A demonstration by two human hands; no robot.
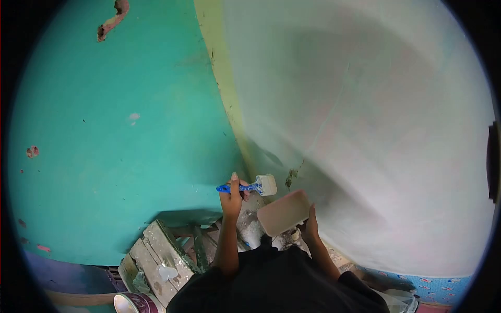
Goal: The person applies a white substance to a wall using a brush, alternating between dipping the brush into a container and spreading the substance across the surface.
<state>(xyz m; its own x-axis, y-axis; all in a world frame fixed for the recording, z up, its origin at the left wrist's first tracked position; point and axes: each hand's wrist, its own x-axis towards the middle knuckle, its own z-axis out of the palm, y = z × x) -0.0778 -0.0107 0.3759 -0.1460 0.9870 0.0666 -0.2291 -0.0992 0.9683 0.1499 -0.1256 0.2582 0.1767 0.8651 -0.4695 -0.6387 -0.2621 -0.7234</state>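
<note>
My left hand (233, 194) grips the blue handle of a paintbrush (254, 186); its white-coated bristles point right toward the wall corner. My right hand (310, 225) holds a rectangular whitish tray (283, 212) by its lower right edge, tilted, just below the brush. Both hands are raised in front of the corner where a teal wall (120, 130) meets a white-painted wall (365, 120). My dark shirt fills the bottom of the view.
A paint-splattered wooden stand (159, 255) stands below the teal wall. A can's rim (133, 303) shows at the bottom left. Patterned blue flooring (433, 287) lies at the lower right. Chipped patches mark the teal wall (112, 21).
</note>
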